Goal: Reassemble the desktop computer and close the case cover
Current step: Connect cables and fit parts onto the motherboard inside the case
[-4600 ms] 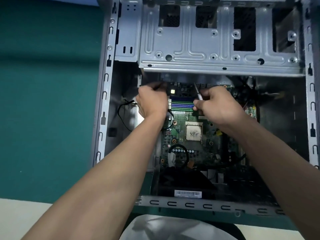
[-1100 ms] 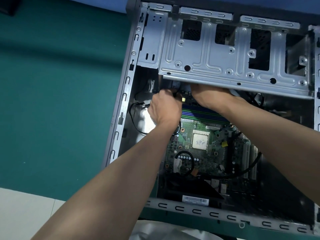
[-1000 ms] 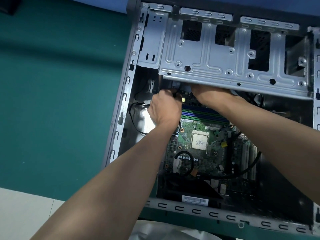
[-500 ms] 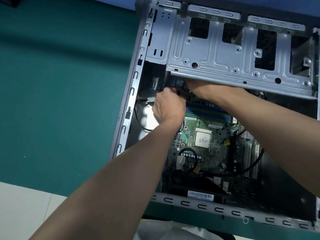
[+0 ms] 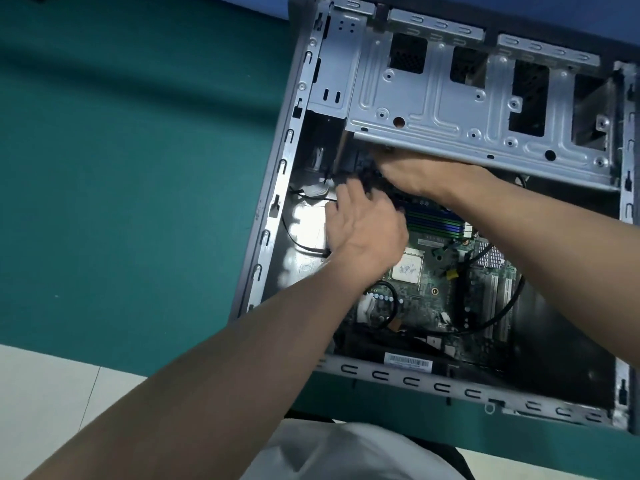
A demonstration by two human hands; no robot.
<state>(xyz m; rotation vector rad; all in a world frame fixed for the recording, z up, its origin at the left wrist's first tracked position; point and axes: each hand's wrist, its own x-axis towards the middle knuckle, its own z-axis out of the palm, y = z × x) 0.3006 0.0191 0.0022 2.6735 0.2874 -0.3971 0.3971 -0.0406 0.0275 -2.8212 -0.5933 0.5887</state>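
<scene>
Clearly open, the desktop computer case lies on its side on the green mat, with the motherboard facing up inside. The left hand reaches over the board's upper left part, beside the memory slots. Its fingers are loosely extended and a little spread, pointing at a dark bundle of connectors under the corner of the metal drive cage. Blur hides whether they touch it. The right hand lies just below the cage's lower edge, its fingers aimed left at the same bundle. Their tips are lost in shadow, so I cannot tell whether they pinch anything. The bare CPU sits just beside the left wrist. A thick black cable loops past the white expansion slots, and a thin black wire curves over the case floor.
</scene>
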